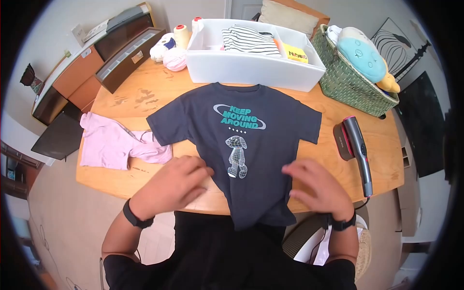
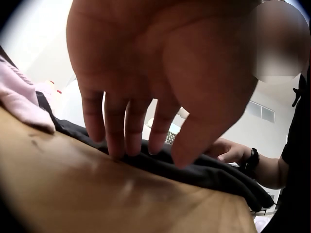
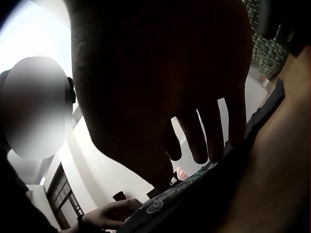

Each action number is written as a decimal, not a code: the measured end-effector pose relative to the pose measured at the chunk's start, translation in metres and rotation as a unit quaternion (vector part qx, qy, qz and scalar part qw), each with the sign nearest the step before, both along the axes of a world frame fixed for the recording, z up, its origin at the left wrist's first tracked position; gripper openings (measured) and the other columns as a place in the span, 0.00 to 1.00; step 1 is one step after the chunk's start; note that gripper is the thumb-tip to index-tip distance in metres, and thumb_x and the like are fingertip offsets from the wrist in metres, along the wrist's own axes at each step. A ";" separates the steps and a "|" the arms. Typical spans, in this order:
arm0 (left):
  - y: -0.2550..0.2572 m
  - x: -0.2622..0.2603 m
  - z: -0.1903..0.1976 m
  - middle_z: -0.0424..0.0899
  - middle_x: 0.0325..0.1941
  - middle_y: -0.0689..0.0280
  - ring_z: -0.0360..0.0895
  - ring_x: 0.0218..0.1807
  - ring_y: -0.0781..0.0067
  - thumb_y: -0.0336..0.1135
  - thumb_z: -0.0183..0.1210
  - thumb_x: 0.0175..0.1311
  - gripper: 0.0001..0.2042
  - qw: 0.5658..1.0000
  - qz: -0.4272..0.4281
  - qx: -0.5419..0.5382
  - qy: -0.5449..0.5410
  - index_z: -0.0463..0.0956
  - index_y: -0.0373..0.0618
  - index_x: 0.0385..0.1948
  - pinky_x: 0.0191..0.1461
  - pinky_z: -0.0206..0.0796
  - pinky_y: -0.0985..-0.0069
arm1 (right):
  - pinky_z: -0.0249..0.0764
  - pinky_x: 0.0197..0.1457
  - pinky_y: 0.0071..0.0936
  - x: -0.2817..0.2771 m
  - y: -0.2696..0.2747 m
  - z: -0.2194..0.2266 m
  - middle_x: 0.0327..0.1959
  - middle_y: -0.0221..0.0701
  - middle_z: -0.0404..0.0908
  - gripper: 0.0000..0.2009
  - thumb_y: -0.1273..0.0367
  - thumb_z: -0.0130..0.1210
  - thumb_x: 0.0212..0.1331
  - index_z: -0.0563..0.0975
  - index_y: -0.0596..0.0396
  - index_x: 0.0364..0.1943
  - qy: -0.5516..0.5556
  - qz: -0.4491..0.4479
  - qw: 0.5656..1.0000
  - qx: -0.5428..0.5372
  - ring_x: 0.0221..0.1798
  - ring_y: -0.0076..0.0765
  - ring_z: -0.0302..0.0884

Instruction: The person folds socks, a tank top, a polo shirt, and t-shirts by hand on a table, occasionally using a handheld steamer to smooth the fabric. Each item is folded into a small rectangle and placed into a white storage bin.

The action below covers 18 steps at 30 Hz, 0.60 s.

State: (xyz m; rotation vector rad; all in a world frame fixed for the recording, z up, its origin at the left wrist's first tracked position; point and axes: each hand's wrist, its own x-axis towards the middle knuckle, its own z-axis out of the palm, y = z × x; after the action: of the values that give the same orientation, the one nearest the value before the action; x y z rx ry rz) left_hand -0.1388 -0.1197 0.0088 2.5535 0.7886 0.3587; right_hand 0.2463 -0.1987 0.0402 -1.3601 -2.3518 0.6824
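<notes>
A dark T-shirt lies front up on the table, sleeves spread to both sides. It bears teal lettering and a wireframe animal figure; its rumpled lower part reaches past the table's front edge. My left hand is at the shirt's left side, fingers pointing inward and holding nothing. In the left wrist view its loosely spread fingers hang right at the dark cloth. My right hand is at the shirt's right side, thumb and fingers apart. The right wrist view shows its fingers close over the shirt, with nothing gripped.
A pink garment lies crumpled at the left of the wooden table. Behind the shirt stands a white bin with striped cloth, beside yarn. At right are a green basket of plush toys and a corded handheld appliance.
</notes>
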 end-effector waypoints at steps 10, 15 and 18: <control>-0.016 0.028 -0.006 0.77 0.57 0.61 0.77 0.55 0.56 0.34 0.67 0.62 0.18 0.996 -0.045 0.066 0.039 0.82 0.54 0.54 0.62 0.71 0.60 | 0.73 0.66 0.46 -0.010 -0.030 -0.033 0.56 0.35 0.78 0.14 0.75 0.69 0.52 0.84 0.50 0.44 0.025 0.074 0.997 -0.017 0.64 0.51 0.75; -0.011 0.013 -0.003 0.77 0.52 0.64 0.76 0.52 0.59 0.28 0.64 0.57 0.14 0.992 -0.048 0.092 0.072 0.83 0.52 0.46 0.58 0.72 0.63 | 0.75 0.63 0.46 0.006 -0.030 -0.041 0.51 0.35 0.78 0.12 0.77 0.69 0.52 0.83 0.53 0.41 0.018 0.060 0.998 0.011 0.61 0.50 0.77; -0.010 -0.015 0.008 0.77 0.50 0.64 0.76 0.54 0.59 0.25 0.61 0.56 0.13 0.991 -0.015 0.086 0.098 0.85 0.51 0.43 0.58 0.70 0.64 | 0.75 0.62 0.46 0.018 -0.033 -0.042 0.50 0.36 0.78 0.10 0.77 0.69 0.53 0.83 0.54 0.39 0.030 0.020 0.999 0.009 0.60 0.51 0.77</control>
State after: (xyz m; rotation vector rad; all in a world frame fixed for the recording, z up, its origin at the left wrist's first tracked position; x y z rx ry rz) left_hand -0.1543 -0.1299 0.0168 2.7916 0.8204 0.1756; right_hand 0.2645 -0.2313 -0.0019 -1.2705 -2.3372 0.7030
